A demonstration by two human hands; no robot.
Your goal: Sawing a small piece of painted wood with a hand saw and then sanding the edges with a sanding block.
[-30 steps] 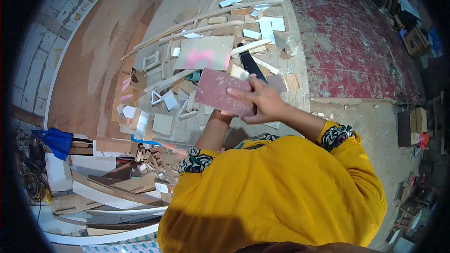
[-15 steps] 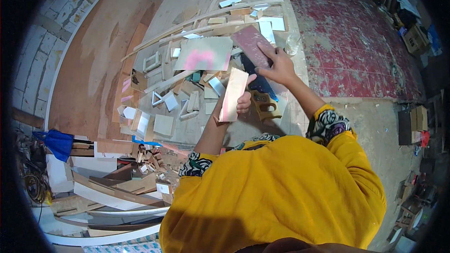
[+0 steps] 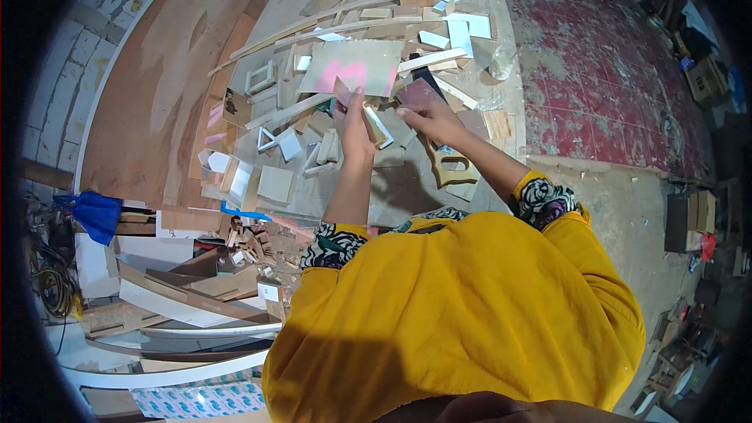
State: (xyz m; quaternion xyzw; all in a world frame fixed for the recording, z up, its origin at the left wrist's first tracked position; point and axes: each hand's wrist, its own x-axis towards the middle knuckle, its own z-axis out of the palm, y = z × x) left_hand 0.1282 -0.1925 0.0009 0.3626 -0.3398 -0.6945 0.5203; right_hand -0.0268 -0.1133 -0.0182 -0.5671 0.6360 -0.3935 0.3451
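Observation:
My left hand (image 3: 357,129) is closed on a piece of wood with a pink face (image 3: 342,92), tilted upward in front of the fingers. Next to it is a small white-edged block (image 3: 378,126); whether the hand touches it I cannot tell. Out to the right, my right hand (image 3: 432,121) pinches a flat, reddish sheet (image 3: 418,92) that looks like sandpaper. Below that hand lies a handsaw with a yellowish handle (image 3: 450,166), its dark blade partly covered by the sheet and hand. The sheet and the wood piece are apart.
A pale board with pink paint (image 3: 352,63) lies beyond my hands, among several offcuts and long thin strips (image 3: 368,23). A clear jar (image 3: 501,63) stands near the table's right edge. Brown plywood (image 3: 172,86) is on the left, and a blue bag (image 3: 98,218) hangs lower left.
My left hand has moved left and forward, tipping the wood piece away. The right hand has come down and left with the reddish sheet, uncovering offcuts on the right of the table.

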